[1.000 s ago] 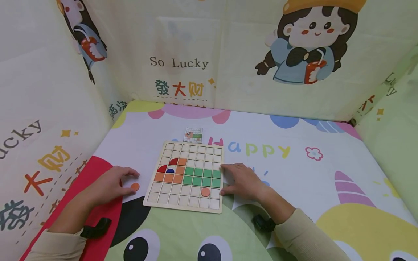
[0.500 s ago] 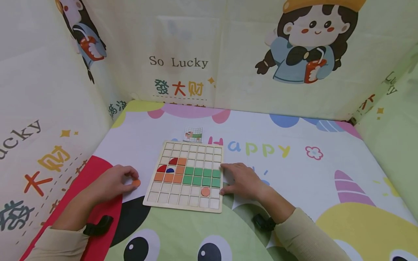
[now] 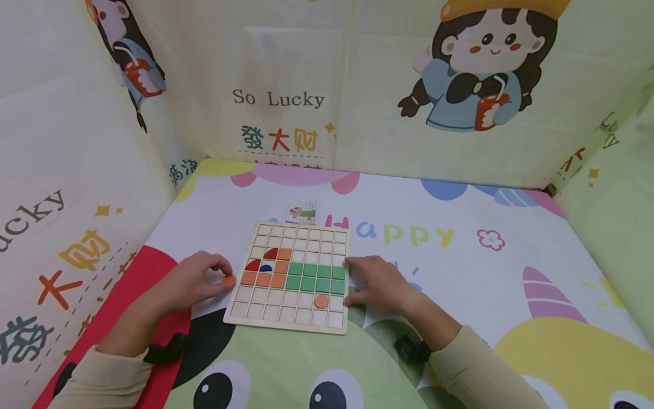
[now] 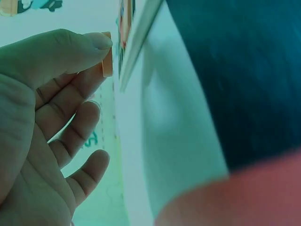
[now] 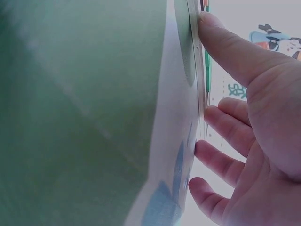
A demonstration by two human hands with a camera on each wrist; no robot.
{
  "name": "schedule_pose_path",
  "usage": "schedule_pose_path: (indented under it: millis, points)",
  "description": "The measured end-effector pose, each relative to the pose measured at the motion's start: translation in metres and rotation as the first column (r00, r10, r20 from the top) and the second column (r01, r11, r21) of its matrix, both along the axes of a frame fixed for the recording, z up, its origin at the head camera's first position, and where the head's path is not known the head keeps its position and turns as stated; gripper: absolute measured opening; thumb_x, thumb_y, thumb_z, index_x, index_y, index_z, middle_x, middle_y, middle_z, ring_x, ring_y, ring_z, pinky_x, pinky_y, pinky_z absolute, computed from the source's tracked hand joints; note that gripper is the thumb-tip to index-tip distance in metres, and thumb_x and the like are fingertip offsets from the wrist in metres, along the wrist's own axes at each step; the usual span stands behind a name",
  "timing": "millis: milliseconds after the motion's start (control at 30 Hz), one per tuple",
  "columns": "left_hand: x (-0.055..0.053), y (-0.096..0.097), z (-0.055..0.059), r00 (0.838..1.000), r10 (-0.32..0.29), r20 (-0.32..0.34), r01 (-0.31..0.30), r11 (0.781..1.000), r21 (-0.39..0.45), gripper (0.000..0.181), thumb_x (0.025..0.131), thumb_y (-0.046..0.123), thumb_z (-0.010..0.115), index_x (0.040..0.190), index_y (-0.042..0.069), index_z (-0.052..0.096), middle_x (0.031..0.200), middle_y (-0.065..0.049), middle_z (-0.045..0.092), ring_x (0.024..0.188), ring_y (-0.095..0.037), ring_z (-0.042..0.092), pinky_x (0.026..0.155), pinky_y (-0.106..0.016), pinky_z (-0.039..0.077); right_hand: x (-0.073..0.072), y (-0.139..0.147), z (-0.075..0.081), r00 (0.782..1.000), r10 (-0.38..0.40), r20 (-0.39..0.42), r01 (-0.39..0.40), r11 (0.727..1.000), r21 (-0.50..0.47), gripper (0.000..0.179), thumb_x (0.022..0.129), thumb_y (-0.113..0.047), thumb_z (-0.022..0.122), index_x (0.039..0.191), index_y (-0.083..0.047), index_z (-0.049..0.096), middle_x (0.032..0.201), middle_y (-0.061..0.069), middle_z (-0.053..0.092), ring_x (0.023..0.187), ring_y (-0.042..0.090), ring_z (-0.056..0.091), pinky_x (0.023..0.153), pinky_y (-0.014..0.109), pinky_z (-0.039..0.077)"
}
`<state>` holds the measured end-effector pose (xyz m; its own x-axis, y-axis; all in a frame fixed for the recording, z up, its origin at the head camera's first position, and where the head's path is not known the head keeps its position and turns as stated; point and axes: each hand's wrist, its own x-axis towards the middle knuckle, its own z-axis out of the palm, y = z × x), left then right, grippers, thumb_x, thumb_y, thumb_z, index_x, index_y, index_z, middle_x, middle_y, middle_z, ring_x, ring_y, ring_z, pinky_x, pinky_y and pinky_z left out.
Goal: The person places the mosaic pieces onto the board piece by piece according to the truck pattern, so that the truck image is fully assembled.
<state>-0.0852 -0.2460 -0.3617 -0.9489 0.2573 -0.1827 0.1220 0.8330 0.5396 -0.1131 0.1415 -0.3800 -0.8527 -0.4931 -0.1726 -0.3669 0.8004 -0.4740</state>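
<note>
My left hand (image 3: 191, 281) pinches an orange round piece (image 3: 229, 280) between thumb and forefinger, right at the left edge of the wooden grid board (image 3: 286, 325). In the left wrist view the orange piece (image 4: 107, 56) stands on edge between the fingertips, and the other fingers are loosely bent. Against the board's right edge rest the thumb and fingertips of my right hand (image 3: 380, 284). Green squares (image 3: 309, 270), orange squares (image 3: 278, 280), red quarter-round pieces (image 3: 253, 264) and a blue half-round piece (image 3: 266, 267) lie in the grid. A lighter orange disc (image 3: 321, 301) sits lower right.
Just behind the board lies a small pattern card (image 3: 302, 212) printed with a similar grid picture. A colourful cartoon cloth (image 3: 434, 267) covers the table. Pale printed curtains (image 3: 357, 113) surround it at the back and both sides.
My left hand has closed its fingertips on the orange round piece and brought it right to the board's left edge. My right hand and the board have stayed in place.
</note>
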Motion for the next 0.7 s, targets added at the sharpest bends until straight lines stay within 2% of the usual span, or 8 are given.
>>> schedule_pose_path:
  millis: [133, 300, 433, 700]
  points:
    - [0.001, 0.011, 0.003, 1.000, -0.018, 0.008, 0.018, 0.999, 0.031, 0.039, 0.073, 0.017, 0.088, 0.106, 0.010, 0.070, 0.114, -0.015, 0.061, 0.109, -0.038, 0.052, 0.070, -0.040, 0.060, 0.000, 0.000, 0.000, 1.000, 0.004, -0.002, -0.004, 1.000, 0.000, 0.084, 0.077, -0.044, 0.085, 0.147, -0.011, 0.050, 0.143, 0.008, 0.055, 0.133, 0.034, 0.044, 0.104, 0.057, 0.038]
    - [0.001, 0.023, 0.002, 0.998, -0.059, -0.004, 0.059, 0.998, 0.030, 0.036, 0.075, 0.019, 0.088, 0.105, 0.012, 0.070, 0.113, -0.014, 0.061, 0.109, -0.036, 0.053, 0.072, -0.039, 0.059, 0.000, 0.000, 0.001, 1.000, 0.010, -0.005, -0.010, 1.000, -0.001, 0.084, 0.077, -0.044, 0.085, 0.146, -0.011, 0.050, 0.142, 0.008, 0.055, 0.133, 0.034, 0.045, 0.103, 0.057, 0.039]
    - [0.000, 0.031, -0.001, 0.996, -0.084, -0.006, 0.084, 0.996, 0.022, 0.033, 0.074, 0.019, 0.088, 0.103, 0.014, 0.071, 0.109, -0.010, 0.061, 0.106, -0.032, 0.053, 0.073, -0.036, 0.059, 0.000, 0.000, 0.001, 1.000, 0.015, -0.005, -0.015, 1.000, -0.006, 0.084, 0.077, -0.044, 0.085, 0.146, -0.010, 0.050, 0.142, 0.008, 0.056, 0.133, 0.034, 0.045, 0.104, 0.057, 0.038]
    - [-0.003, 0.043, -0.004, 0.981, -0.190, -0.029, 0.191, 0.982, 0.014, 0.024, 0.079, 0.021, 0.085, 0.097, 0.018, 0.071, 0.097, 0.003, 0.061, 0.096, -0.021, 0.053, 0.074, -0.031, 0.054, -0.001, 0.002, 0.001, 1.000, 0.028, -0.009, -0.029, 1.000, -0.006, 0.084, 0.078, -0.044, 0.085, 0.145, -0.007, 0.050, 0.142, 0.010, 0.056, 0.132, 0.034, 0.046, 0.103, 0.056, 0.039]
